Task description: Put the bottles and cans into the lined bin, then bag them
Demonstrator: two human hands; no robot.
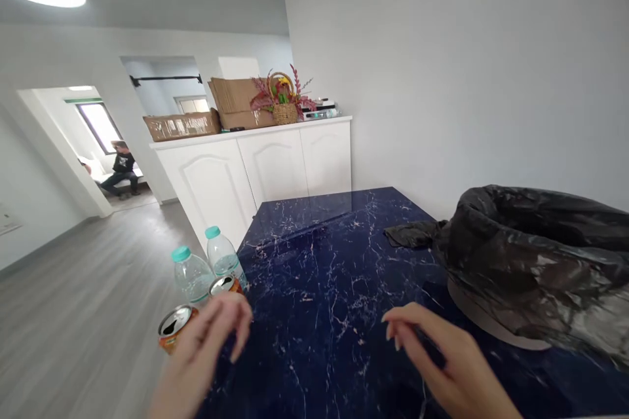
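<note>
My left hand [209, 344] hovers over the left edge of the dark blue marbled table [319, 288], fingers loosely curved and apart, with nothing in them. Close beside it stand two opened orange drink cans [170, 340], one partly hidden behind the hand. Just beyond the cans are two clear plastic bottles [193, 277] with turquoise caps. Over the right part of the tabletop is my right hand [442, 353], empty, its thumb and bent fingers a little apart. Nearest to it stands a bin lined with a black plastic bag [521, 268], bag folded over the rim.
A crumpled piece of black plastic [410, 234] lies left of the bin. Behind the table, a white cabinet [275, 160] carries cardboard boxes [238, 101] and a wicker flower basket [285, 112]. Through the doorway at far left, a person [122, 167] sits.
</note>
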